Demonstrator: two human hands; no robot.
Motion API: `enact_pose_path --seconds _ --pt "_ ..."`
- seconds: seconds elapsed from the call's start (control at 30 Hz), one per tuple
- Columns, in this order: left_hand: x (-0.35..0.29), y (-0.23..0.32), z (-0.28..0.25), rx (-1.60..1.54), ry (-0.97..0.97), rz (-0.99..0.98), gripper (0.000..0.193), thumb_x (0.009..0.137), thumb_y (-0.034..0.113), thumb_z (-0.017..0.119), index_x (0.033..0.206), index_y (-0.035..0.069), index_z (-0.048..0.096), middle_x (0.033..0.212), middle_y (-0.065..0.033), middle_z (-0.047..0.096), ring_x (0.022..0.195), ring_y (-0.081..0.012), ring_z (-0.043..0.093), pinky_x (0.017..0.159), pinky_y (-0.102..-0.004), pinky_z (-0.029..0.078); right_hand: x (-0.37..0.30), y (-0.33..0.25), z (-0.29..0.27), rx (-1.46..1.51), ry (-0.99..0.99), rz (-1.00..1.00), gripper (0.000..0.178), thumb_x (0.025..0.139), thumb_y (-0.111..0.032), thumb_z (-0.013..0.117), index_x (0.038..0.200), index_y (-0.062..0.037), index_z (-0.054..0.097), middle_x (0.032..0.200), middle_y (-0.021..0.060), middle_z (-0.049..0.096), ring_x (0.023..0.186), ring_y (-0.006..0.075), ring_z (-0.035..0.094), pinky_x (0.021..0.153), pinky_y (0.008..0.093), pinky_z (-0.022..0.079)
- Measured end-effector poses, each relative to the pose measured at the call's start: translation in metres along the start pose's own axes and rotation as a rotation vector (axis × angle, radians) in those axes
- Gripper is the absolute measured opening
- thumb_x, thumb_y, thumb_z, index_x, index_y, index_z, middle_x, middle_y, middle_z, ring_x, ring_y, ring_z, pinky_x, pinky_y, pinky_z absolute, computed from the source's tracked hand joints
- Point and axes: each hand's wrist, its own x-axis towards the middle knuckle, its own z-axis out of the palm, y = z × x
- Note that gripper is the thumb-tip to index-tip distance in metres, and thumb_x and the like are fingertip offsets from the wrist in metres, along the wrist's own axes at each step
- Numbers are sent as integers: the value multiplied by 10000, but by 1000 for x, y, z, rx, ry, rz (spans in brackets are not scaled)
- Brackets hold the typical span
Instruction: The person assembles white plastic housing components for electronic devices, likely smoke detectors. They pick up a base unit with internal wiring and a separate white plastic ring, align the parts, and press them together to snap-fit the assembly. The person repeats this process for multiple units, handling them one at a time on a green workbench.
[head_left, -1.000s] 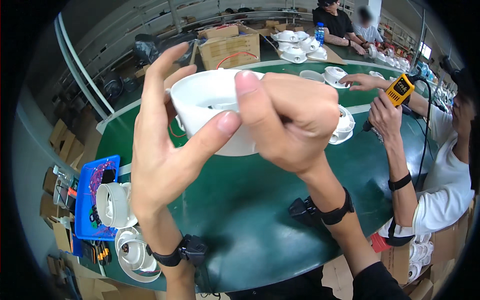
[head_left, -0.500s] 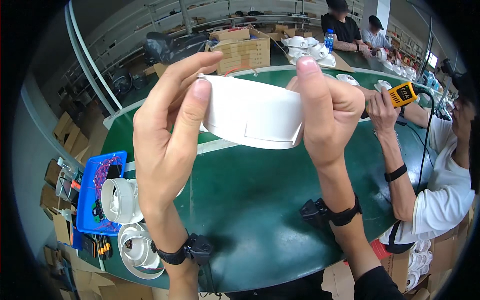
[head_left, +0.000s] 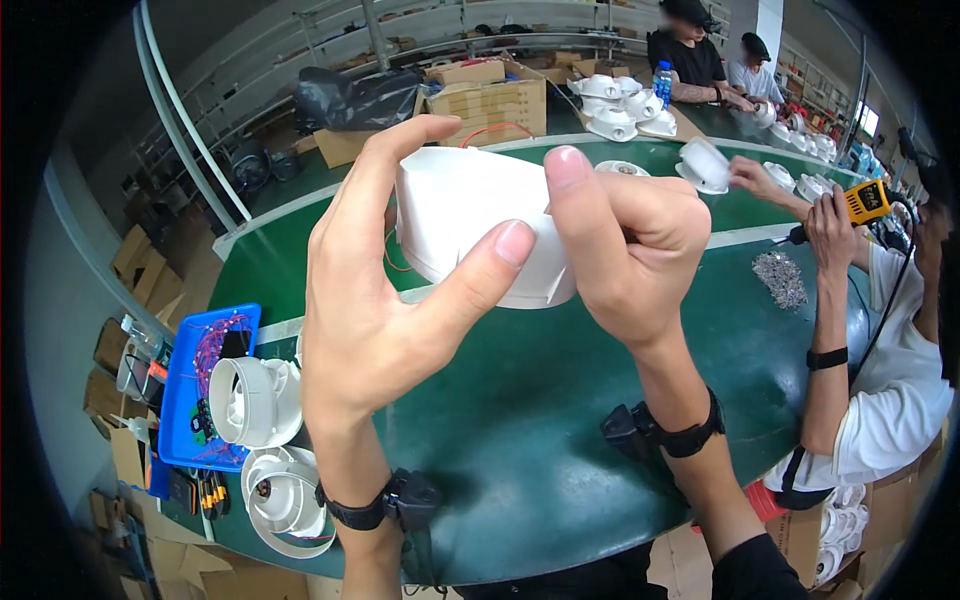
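Raised over the table, a white round plastic housing (head_left: 430,190) is held between my two hands, its smooth side wall facing me. My left hand (head_left: 375,335) wraps its left side, with the thumb laid across the wall and the fingers behind, partly hidden. At the right edge, my right hand (head_left: 645,245) grips with curled fingers and an upright thumb. A thin red wire (head_left: 500,129) loops out behind the housing. What lies inside the housing is turned away from view.
Two white fan-like housings (head_left: 250,400) sit at the left, beside a blue tray (head_left: 176,425) of wires. At right, a co-worker holds a yellow electric screwdriver (head_left: 866,202) and touches a white part (head_left: 705,167) near a screw pile (head_left: 780,280). Cartons (head_left: 490,108) stand behind.
My left thumb has slid right across the wall, and the housing has turned and shifted slightly left. The co-worker's screwdriver has moved right, while their other hand now reaches a white part.
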Motion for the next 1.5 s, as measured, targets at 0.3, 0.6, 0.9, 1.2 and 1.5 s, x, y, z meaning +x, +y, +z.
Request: enact_pose_path --seconds 0.3,0.6,0.9,1.2,1.5 --pt "3 0 -4 155 80 141 561 882 408 730 1272 22 615 1360 -171 562 1182 -241 588 996 -346 449 0 -1 0 208 -91 123 296 964 -139 640 733 34 704 513 25 527 488 44 481 443 243 358" --pt "0 6 -6 228 140 176 559 844 405 771 1242 35 640 1414 -177 531 1218 -276 584 1013 -378 452 -2 8 -3 351 -196 198 274 913 -138 623 694 25 627 577 23 524 566 64 472 515 254 371" --pt "-1 7 -7 237 134 185 546 851 407 766 1230 33 645 1401 -181 538 1208 -275 591 1012 -379 453 -2 6 -3 356 -214 177 263 912 -144 618 716 31 638 589 37 536 576 74 487 534 254 388" --pt "-1 8 -3 213 154 195 492 893 365 695 1234 16 636 1374 -188 551 1217 -275 576 1029 -385 431 -1 6 -5 376 -257 191 249 923 -135 627 731 22 651 605 18 562 579 62 500 527 244 388" --pt "0 9 -6 221 123 177 537 878 376 682 1250 -3 599 1346 -183 550 1220 -283 560 1047 -392 413 -3 4 0 409 -242 180 249 930 -138 625 757 38 660 598 40 559 575 66 499 520 253 392"
